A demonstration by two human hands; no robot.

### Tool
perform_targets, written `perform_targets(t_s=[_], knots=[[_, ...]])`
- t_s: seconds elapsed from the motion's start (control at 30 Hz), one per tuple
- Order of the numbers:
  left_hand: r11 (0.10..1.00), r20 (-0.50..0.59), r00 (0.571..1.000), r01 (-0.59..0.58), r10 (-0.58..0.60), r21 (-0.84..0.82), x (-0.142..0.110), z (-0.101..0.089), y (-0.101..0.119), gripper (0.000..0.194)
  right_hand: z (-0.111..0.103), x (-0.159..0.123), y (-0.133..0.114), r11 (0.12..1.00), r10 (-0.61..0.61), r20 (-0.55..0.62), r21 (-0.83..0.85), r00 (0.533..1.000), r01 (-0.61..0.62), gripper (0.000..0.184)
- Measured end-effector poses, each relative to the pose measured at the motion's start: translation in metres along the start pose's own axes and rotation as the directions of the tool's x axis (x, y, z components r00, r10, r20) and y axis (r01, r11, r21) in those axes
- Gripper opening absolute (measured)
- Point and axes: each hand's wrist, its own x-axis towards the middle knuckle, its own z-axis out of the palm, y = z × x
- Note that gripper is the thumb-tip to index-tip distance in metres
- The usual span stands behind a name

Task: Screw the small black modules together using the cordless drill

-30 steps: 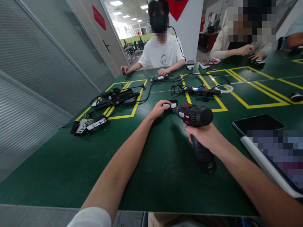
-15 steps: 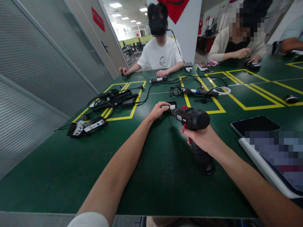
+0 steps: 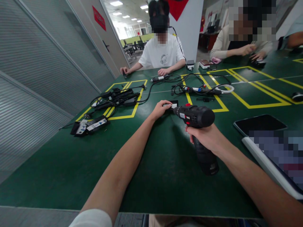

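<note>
On the green tabletop (image 3: 161,179), straight ahead of me, lies a small black-and-white piece (image 3: 174,106), partly covered by my left hand (image 3: 162,108). Those fingers rest on its near left side; I cannot tell whether they pinch it or only press it down. My right hand (image 3: 201,134) is wrapped round the handle of a black drill (image 3: 196,115), its nose pointing at the piece. Whether the tip touches is too small to tell.

Over the last second my view has swayed slightly, yet drill, hands and piece have kept their places against each other. I take that as steady work at one spot, with the piece not yet let go.

Farther out, a tangle of black cables (image 3: 120,97) lies left, with black-and-white packets (image 3: 88,126) nearer me. A dark phone (image 3: 260,125) lies to the right. Across the tabletop sits a person in a white shirt (image 3: 163,53).
</note>
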Motion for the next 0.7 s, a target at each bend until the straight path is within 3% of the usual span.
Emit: perform_targets(t_s=[0.3, 0.5, 0.7], knots=[[1.000, 0.056, 0.998, 0.001, -0.001, 0.007, -0.001, -0.003, 0.000, 0.032, -0.001, 0.003, 0.005, 0.999, -0.028, 0.021, 0.033, 0.999, 0.028, 0.008], [1.000, 0.043, 0.999, 0.008, -0.008, 0.013, 0.000, -0.004, -0.002, 0.033, -0.004, 0.000, -0.004, 0.997, 0.024, 0.046, 0.077, 0.999, -0.027, 0.003], [0.999, 0.043, 0.999, -0.010, 0.009, 0.032, 0.000, -0.004, -0.002, 0.034, -0.004, 0.001, -0.003, 0.993, 0.001, 0.045, 0.118, 0.999, -0.007, 0.007]])
